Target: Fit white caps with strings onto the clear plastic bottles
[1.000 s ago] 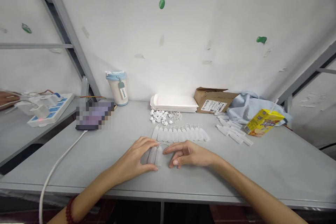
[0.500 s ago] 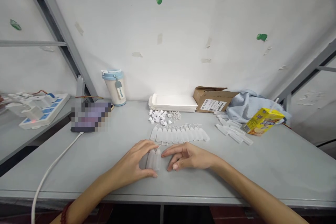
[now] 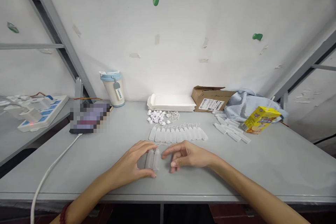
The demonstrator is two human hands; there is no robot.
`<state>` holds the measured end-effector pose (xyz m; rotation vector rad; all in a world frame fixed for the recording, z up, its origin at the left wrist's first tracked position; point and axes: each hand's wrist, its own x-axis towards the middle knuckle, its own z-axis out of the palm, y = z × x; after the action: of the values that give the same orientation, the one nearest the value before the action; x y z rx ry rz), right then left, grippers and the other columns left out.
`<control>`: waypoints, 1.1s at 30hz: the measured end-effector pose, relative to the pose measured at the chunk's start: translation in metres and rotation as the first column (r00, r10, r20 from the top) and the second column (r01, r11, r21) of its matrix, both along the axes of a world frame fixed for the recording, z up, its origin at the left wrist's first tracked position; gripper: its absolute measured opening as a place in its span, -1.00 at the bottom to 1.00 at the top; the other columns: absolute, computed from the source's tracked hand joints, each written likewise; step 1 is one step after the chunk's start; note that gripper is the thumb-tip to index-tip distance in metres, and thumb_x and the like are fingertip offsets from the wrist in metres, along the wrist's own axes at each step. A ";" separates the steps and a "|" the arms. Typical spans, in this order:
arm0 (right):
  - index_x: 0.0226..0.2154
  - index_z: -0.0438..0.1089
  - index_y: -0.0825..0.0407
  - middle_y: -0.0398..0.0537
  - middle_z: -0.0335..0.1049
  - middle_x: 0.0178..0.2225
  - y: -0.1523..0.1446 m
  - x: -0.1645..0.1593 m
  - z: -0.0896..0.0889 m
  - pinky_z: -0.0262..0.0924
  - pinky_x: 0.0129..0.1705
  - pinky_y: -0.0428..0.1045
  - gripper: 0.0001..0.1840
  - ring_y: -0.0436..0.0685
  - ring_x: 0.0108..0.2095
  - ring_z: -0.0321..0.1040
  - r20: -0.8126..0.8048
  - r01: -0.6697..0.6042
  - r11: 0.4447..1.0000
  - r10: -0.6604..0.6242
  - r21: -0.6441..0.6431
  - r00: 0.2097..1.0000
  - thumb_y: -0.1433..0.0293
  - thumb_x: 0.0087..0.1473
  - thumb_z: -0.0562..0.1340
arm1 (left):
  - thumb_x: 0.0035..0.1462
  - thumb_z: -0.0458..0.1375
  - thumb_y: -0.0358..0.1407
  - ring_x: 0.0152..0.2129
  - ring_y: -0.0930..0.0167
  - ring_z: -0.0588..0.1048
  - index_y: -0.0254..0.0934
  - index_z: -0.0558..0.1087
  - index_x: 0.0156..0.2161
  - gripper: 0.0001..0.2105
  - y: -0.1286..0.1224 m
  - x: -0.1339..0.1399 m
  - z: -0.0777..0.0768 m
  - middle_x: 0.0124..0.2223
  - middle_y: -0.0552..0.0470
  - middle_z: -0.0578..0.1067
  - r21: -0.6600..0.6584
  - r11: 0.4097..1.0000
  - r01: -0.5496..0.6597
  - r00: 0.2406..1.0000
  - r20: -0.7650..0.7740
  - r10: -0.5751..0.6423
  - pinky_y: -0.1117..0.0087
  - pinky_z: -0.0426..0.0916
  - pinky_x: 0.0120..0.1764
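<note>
Two small translucent plastic bottles (image 3: 156,161) with tapered tips lie side by side on the grey table, a narrow gap between them. My left hand (image 3: 133,162) curves around them in a wide C, its fingers by the tips and its thumb by the bottom ends; the hand is open, and whether it touches them I cannot tell. Just right of the bottles, my right hand (image 3: 187,155) hovers open with loosely bent fingers and nothing visible in them. Beyond the hands lies a row of similar bottles (image 3: 178,135) with thin cords at their tops.
White caps (image 3: 156,115) and a cord bundle (image 3: 174,115) lie behind the row. Further back are white trays (image 3: 173,102) and a cardboard box (image 3: 211,98). Loose clear pieces (image 3: 231,129) and a yellow drink carton (image 3: 260,120) sit right; a phone (image 3: 90,119) and tumbler (image 3: 112,88) left.
The two bottles between my hands now show a clearer gap between them. My right fingers have shifted slightly. The whole view has moved a little.
</note>
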<state>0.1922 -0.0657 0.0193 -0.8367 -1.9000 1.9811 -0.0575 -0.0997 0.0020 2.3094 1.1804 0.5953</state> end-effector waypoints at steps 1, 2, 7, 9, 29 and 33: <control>-0.14 0.44 0.10 -0.01 0.48 -0.33 0.000 0.000 0.000 0.25 -0.40 -0.09 -0.53 -0.05 -0.50 0.35 0.012 0.023 1.000 -0.023 0.019 1.000 0.23 -0.13 0.35 | -0.09 0.26 -0.06 -0.01 0.26 0.32 -0.11 0.26 0.05 -0.42 0.000 0.000 0.001 0.05 -0.02 0.34 0.002 1.000 -0.004 1.000 0.006 0.004 0.22 0.27 0.03; -0.21 0.47 0.12 -0.02 0.47 -0.35 0.001 0.000 0.001 0.21 -0.49 -0.13 -0.58 -0.09 -0.57 0.29 0.027 0.047 0.998 -0.049 0.042 0.998 0.22 -0.13 0.34 | -0.07 0.25 -0.06 -0.02 0.26 0.33 -0.11 0.27 0.05 -0.44 0.000 0.000 0.003 0.05 -0.02 0.35 0.009 1.000 -0.011 1.000 0.013 0.011 0.23 0.28 0.02; -0.50 0.46 0.15 -0.09 0.43 -0.53 0.008 0.010 0.008 -0.04 -0.67 -0.18 -0.71 -0.17 -0.70 0.02 0.015 0.158 0.967 -0.165 0.198 0.986 0.21 -0.07 0.29 | 0.10 0.11 -0.10 -0.07 0.29 0.37 -0.18 0.35 -0.02 -0.64 0.008 0.001 0.015 -0.01 -0.04 0.39 0.105 0.991 -0.087 0.996 0.029 0.084 0.27 0.30 -0.02; -0.55 0.42 0.14 -0.10 0.40 -0.56 0.014 0.018 0.014 -0.04 -0.66 -0.17 -0.71 -0.14 -0.68 0.03 -0.009 0.229 0.938 -0.235 0.262 0.972 0.21 -0.09 0.29 | 0.14 0.05 -0.12 -0.10 0.30 0.38 -0.19 0.36 -0.04 -0.68 0.017 0.005 0.021 -0.04 -0.04 0.41 0.135 0.984 -0.112 0.994 0.028 0.109 0.28 0.32 -0.07; -0.54 0.39 0.06 -0.04 0.46 -0.48 0.071 0.124 0.021 0.00 -0.42 -0.10 -0.78 0.08 -0.43 0.32 0.217 0.092 0.276 -0.889 0.957 0.403 0.39 0.04 0.11 | 0.00 0.01 -0.46 -0.23 0.17 0.37 -0.34 0.53 -0.26 -0.74 0.154 0.110 0.027 -0.29 -0.17 0.50 0.379 0.924 0.053 0.954 -0.293 0.065 0.22 0.29 -0.22; -0.43 0.42 0.06 -0.02 0.48 -0.37 0.069 0.127 0.024 -0.01 -0.41 -0.09 -0.81 0.11 -0.35 0.33 0.240 0.064 0.274 -0.917 0.960 0.319 0.46 0.04 0.09 | -0.02 0.03 -0.51 -0.20 0.18 0.31 -0.33 0.52 -0.27 -0.74 0.158 0.118 0.025 -0.27 -0.19 0.46 0.404 0.901 0.156 0.923 -0.384 0.012 0.23 0.26 -0.21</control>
<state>0.3196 0.0037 0.0432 -1.9086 -2.0009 -0.1132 0.0608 0.0584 0.0266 2.9371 1.2133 0.4198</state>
